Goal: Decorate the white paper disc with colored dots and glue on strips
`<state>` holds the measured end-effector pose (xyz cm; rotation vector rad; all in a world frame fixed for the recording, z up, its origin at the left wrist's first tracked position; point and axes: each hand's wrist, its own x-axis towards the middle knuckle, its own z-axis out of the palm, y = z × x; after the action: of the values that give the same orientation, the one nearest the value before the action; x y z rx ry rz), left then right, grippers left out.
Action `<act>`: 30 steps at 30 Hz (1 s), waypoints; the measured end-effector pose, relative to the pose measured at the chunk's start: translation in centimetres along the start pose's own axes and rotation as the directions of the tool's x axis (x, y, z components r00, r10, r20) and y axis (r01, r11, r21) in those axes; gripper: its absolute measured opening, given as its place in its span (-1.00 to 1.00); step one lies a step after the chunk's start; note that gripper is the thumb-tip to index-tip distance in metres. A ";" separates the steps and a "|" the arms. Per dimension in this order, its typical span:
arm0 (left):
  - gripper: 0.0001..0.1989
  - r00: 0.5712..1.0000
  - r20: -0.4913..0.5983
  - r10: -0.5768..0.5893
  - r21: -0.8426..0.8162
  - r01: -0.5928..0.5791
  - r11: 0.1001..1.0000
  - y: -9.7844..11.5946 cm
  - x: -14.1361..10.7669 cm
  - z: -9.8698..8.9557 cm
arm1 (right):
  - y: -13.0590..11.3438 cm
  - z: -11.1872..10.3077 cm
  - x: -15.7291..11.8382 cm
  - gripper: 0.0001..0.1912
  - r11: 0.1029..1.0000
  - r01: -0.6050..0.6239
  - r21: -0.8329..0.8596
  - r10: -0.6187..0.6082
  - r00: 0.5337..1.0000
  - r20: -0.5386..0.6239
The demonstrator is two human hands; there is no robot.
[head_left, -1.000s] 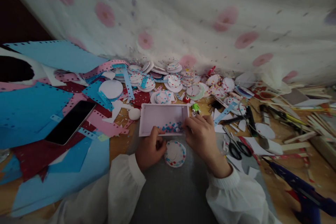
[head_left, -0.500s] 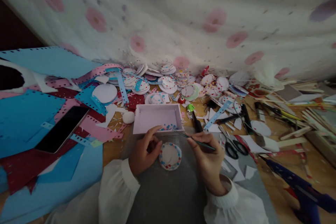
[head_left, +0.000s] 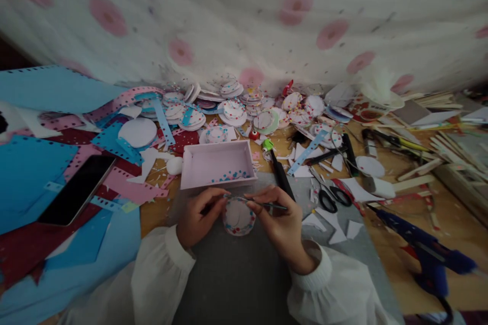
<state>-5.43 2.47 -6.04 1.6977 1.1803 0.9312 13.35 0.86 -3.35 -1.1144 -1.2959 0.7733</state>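
A round white piece (head_left: 238, 216) edged with red and blue dots lies on the grey mat (head_left: 229, 279). My right hand (head_left: 280, 221) is closed on thin dark tweezers (head_left: 272, 205), whose tip reaches over the far edge of the round piece. At that tip, my left hand (head_left: 202, 216) has its thumb and forefinger nearly together beside the piece's upper left edge; whatever they pinch is too small to name. Just beyond both hands, a shallow pale pink box (head_left: 217, 160) holds small blue and red bits in its near right part.
Decorated paper discs (head_left: 232, 111) are heaped along the back. Left are a black phone (head_left: 78, 190) and coloured paper (head_left: 34, 172). Right are scissors (head_left: 335, 198), a blue glue gun (head_left: 423, 244) and wooden sticks (head_left: 419, 184).
The tweezers have moved from the box to the far edge of the round piece. My left thumb and forefinger have come closer together by the tip. The whole view has shifted slightly.
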 end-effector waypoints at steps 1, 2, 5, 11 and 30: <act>-0.78 1.000 -0.006 0.006 0.003 -0.006 1.000 -0.1 0.0 0.0 | 0.0 0.0 0.0 -0.86 1.000 0.002 -0.006 -0.002 1.000 0.000; -0.78 1.000 -0.011 0.009 0.007 -0.009 1.000 -0.1 0.0 0.0 | -0.1 0.0 0.0 -0.86 1.000 0.004 -0.010 -0.004 1.000 -0.002; -0.79 1.000 -0.023 0.015 0.016 -0.015 1.000 0.0 0.0 0.0 | 0.0 0.1 0.0 -0.86 1.000 0.005 -0.015 -0.005 1.000 -0.005; -0.84 0.997 -0.071 0.015 0.015 -0.014 1.000 0.6 0.2 0.1 | 0.2 0.0 -0.2 -0.86 1.000 -0.001 0.023 0.002 1.000 -0.022; -0.87 0.975 -0.054 -0.214 -0.248 0.194 0.949 2.0 1.2 -0.8 | 0.0 0.0 0.1 -0.91 0.996 -0.080 0.040 0.080 0.997 0.003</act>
<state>-5.21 3.46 -3.80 1.3282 1.2158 0.9775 13.34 0.92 -3.37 -1.1389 -1.2376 0.8555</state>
